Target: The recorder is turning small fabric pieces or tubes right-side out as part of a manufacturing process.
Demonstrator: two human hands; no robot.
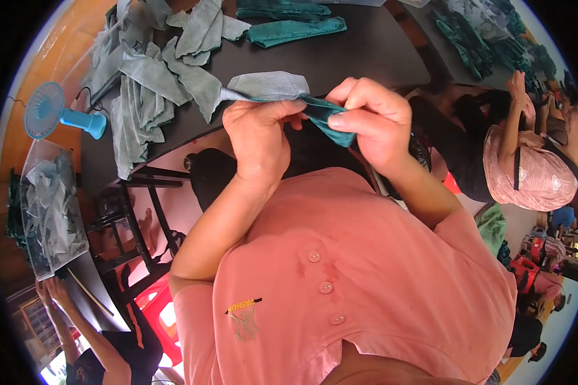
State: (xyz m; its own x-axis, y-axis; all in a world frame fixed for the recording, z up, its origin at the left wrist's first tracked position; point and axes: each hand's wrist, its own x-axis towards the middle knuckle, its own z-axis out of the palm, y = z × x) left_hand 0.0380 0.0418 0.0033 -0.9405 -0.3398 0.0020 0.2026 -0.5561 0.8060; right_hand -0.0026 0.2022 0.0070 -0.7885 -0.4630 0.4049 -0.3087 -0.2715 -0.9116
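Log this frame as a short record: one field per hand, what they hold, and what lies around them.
left hand: pinching the grey end of the cloth piece
right hand: pinching the teal fold of the same piece
cloth piece: grey on one side, teal on the other, held above the table edge
table: dark; a grey cloth pile at left, teal pieces at the far side
fan: small, blue, left of the pile
co-worker: at right, arm raised

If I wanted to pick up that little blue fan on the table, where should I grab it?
Probably by its handle. The little blue fan lies near the dark table's left edge, its round head pointing left and the thick handle sticking out to the right. Come from the right and wrap your fingers around the handle; the round head is wide and harder to hold.
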